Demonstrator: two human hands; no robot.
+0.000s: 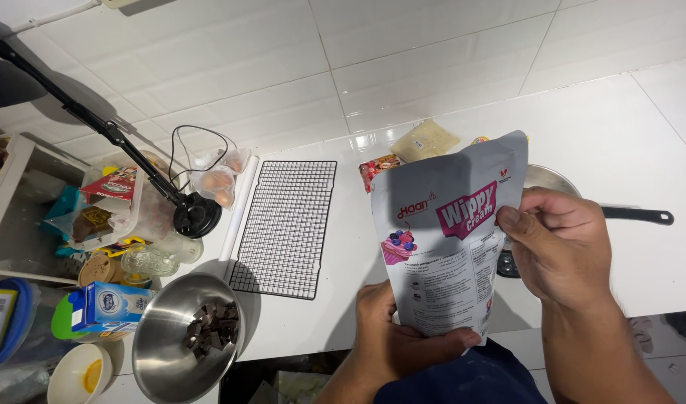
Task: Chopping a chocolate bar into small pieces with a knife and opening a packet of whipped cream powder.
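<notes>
The grey pouch (447, 232) stood upright above the white counter (627, 127), held between both hands; the left hand (391, 340) closed its fingers around the bottom edge, thumb across the front; the right hand (563, 243) pinched the pouch's right side, thumb on the printed face. The pouch looked soft, light and somewhat slick, probably best gripped at its stiffer seams. Beyond the right fingers lay a pan (552, 179); left of the left fingers sat a wire rack (287, 228) and a steel bowl (159, 352) of chocolate pieces (212, 325).
</notes>
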